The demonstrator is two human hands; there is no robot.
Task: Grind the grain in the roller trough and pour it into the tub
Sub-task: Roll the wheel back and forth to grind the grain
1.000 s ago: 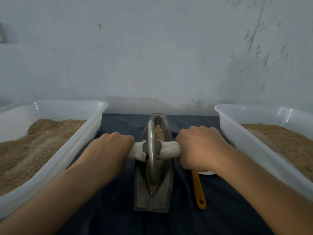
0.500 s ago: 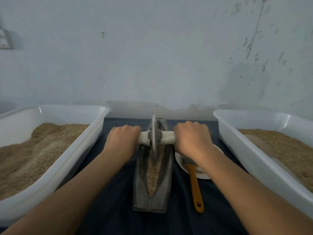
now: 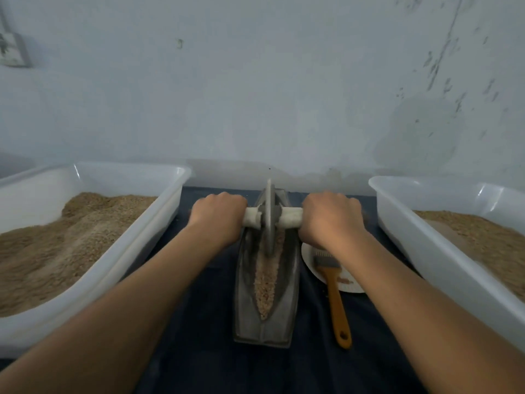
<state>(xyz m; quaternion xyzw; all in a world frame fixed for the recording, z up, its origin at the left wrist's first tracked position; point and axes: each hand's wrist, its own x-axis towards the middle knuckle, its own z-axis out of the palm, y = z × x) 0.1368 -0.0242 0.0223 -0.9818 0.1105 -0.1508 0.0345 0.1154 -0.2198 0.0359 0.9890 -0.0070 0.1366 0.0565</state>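
Note:
A grey boat-shaped metal trough (image 3: 287, 317) lies lengthwise in the middle of the dark cloth, with a strip of tan grain (image 3: 265, 282) in its groove. A metal roller wheel (image 3: 269, 217) stands upright at the trough's far end on a white-wrapped axle (image 3: 289, 218). My left hand (image 3: 217, 216) grips the left end of the axle and my right hand (image 3: 331, 217) grips the right end. A white plastic tub (image 3: 119, 251) of tan grain sits to the left, and another white tub (image 3: 443, 251) of grain to the right.
A white plate (image 3: 311, 260) lies right of the trough, partly under my right wrist. A brush with an orange handle (image 3: 336, 302) lies on it, handle toward me. A pale wall rises just behind the table.
Both hands have pushed the roller wheel away from me, from the trough's middle to its far end. The grain strip in the near half of the groove is uncovered.

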